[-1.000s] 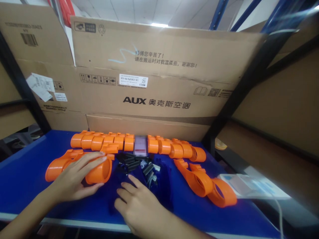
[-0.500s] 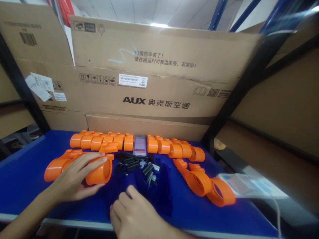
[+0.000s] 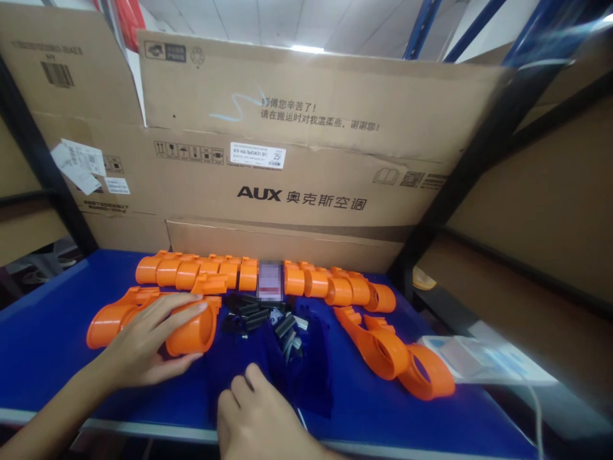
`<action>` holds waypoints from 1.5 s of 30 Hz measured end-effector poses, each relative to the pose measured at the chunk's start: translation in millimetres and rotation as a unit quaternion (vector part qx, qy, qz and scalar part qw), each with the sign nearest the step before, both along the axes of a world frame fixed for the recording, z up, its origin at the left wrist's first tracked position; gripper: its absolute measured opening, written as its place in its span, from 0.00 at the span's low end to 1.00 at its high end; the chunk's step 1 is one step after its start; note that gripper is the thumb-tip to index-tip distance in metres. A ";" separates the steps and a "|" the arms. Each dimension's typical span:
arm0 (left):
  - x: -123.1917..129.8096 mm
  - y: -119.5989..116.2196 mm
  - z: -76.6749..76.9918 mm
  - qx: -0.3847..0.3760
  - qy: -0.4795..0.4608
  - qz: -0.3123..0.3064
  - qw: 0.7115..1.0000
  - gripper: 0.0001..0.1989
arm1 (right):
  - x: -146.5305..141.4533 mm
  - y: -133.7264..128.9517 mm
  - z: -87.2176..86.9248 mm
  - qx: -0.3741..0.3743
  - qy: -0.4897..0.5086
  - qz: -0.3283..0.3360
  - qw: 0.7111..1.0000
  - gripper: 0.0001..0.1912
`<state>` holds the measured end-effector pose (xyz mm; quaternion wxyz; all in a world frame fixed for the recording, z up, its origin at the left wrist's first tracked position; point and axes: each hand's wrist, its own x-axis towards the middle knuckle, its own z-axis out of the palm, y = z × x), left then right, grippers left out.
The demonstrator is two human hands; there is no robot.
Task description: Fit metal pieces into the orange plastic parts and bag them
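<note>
My left hand [image 3: 148, 342] is wrapped round an orange plastic ring [image 3: 191, 332], thumb below and fingers over the top. The ring has a flat ribbed tab and lies at the left of the blue tabletop [image 3: 43, 319]. More orange rings [image 3: 106, 326] sit beside it, partly behind the hand. My right hand [image 3: 258, 415] is closed in a fist near the table's front edge; whatever its fingers hold is hidden. A thin white sliver [image 3: 302, 418] shows beside it. Beyond it, black and silvery small pieces [image 3: 285, 326] lie in a dark blue pile.
A row of orange rings [image 3: 313, 283] runs along the back, with a small blurred card [image 3: 270, 281] in the middle. Two larger orange loops [image 3: 426, 370] lie at right near a white box [image 3: 483, 358] and cable. A cardboard wall [image 3: 306, 140] and dark posts [image 3: 445, 172] enclose the table.
My right hand has shifted slightly right and down, and a thin white sliver now shows beside it. My left hand stays on the orange ring.
</note>
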<state>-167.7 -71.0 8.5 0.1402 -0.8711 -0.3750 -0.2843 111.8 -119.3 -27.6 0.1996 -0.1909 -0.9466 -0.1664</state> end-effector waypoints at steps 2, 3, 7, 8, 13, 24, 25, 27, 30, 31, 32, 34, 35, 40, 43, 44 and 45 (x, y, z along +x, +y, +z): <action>0.3 0.7 0.6 -0.002 0.000 0.000 1.000 0.41 | -0.2 -1.1 -2.0 -0.002 -0.002 -0.003 1.000 0.11; 0.3 0.9 1.0 -0.004 0.002 0.000 1.000 0.41 | -0.3 -1.5 -2.5 -0.002 0.000 0.001 1.000 0.11; 0.2 0.2 2.0 -0.016 0.017 0.000 1.000 0.40 | -1.7 -2.7 -3.3 0.002 0.023 0.003 1.000 0.12; 0.2 -0.1 2.0 -0.018 0.018 0.001 1.000 0.40 | -2.1 -2.8 -3.3 0.002 0.026 -0.003 1.000 0.12; 1.4 -0.5 1.9 -0.014 0.006 0.012 1.000 0.40 | -4.7 -0.2 -2.4 -0.006 0.001 -0.032 0.999 0.10; 21.6 -6.0 12.9 0.027 -0.017 -0.041 0.999 0.42 | 19.3 3.7 41.8 -0.099 0.125 -0.073 0.985 0.13; 28.4 -4.6 14.9 0.029 -0.019 -0.053 0.998 0.42 | 25.6 9.3 53.0 -0.129 0.160 -0.092 0.974 0.11; 44.8 1.4 19.6 0.036 -0.031 -0.083 0.995 0.42 | 38.2 27.6 75.0 -0.183 0.246 -0.119 0.944 0.13; 73.0 16.7 28.8 0.038 -0.053 -0.124 0.990 0.42 | 53.7 68.2 99.4 -0.282 0.352 -0.156 0.879 0.22; 82.4 22.5 32.4 0.039 -0.056 -0.138 0.988 0.42 | 57.4 83.0 104.2 -0.326 0.373 -0.148 0.856 0.24; 91.3 28.0 36.2 0.038 -0.056 -0.151 0.986 0.42 | 60.6 97.3 107.3 -0.367 0.398 -0.135 0.830 0.23; 107.3 38.3 43.3 0.034 -0.051 -0.186 0.981 0.41 | 66.0 122.4 109.4 -0.449 0.435 -0.096 0.775 0.21; 114.3 42.9 46.2 0.026 -0.050 -0.201 0.978 0.40 | 68.6 132.5 109.0 -0.472 0.453 -0.085 0.751 0.21; 147.2 67.1 45.5 -0.096 -0.216 -0.251 0.939 0.44 | 79.5 158.4 100.1 -0.450 0.551 -0.070 0.699 0.19; 169.1 78.4 35.1 -0.247 -0.457 -0.231 0.823 0.37 | 77.4 159.4 91.5 -0.434 0.563 -0.064 0.700 0.19; 175.6 80.0 31.4 -0.308 -0.511 -0.222 0.771 0.36 | 75.1 158.4 88.2 -0.433 0.561 -0.068 0.703 0.20; 180.9 80.3 27.9 -0.366 -0.551 -0.217 0.718 0.36 | 72.4 157.0 85.0 -0.433 0.554 -0.073 0.707 0.20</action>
